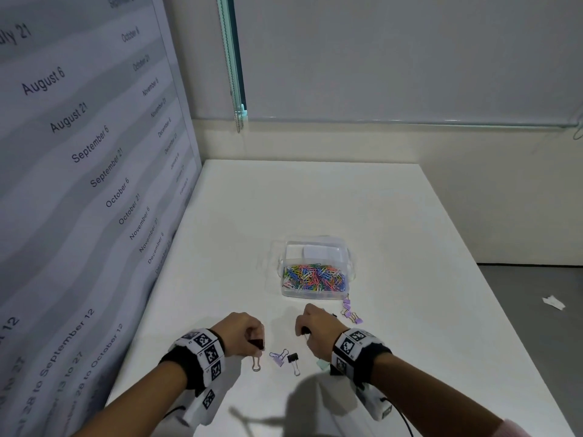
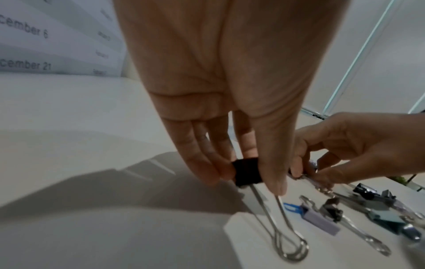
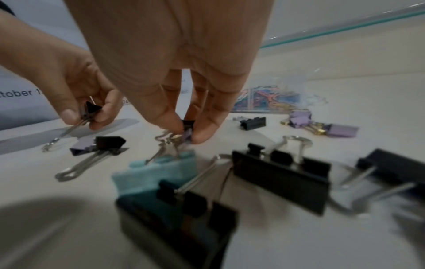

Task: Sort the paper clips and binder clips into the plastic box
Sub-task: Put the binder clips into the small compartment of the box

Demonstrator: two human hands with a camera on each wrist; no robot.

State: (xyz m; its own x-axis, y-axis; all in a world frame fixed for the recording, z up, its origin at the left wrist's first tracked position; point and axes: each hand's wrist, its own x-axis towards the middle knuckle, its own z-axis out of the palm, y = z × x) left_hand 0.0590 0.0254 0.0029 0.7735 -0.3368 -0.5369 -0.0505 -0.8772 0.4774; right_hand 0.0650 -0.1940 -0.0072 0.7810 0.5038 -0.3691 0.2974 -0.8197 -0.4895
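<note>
A clear plastic box [image 1: 348, 266] stands mid-table; its near compartment holds several coloured paper clips [image 1: 315, 277]. My left hand [image 1: 257, 345] pinches a black binder clip [image 2: 247, 172] by its body, the silver handles [image 2: 287, 236] hanging down to the table. My right hand [image 1: 304, 331] pinches a small black clip together with a purple one [image 3: 188, 134] at its fingertips [image 3: 202, 131]. Between the hands lie a purple clip [image 1: 277, 358] and a black clip [image 1: 293, 359]. A teal clip [image 3: 161, 172] and large black clips [image 3: 282, 178] lie under my right wrist.
More purple binder clips [image 1: 350, 313] lie just right of the box's near corner, and a black one [image 3: 253, 122] beside them. A printed panel of dates [image 1: 79, 184] walls the table's left side. A paper scrap [image 1: 553, 302] lies on the floor to the right.
</note>
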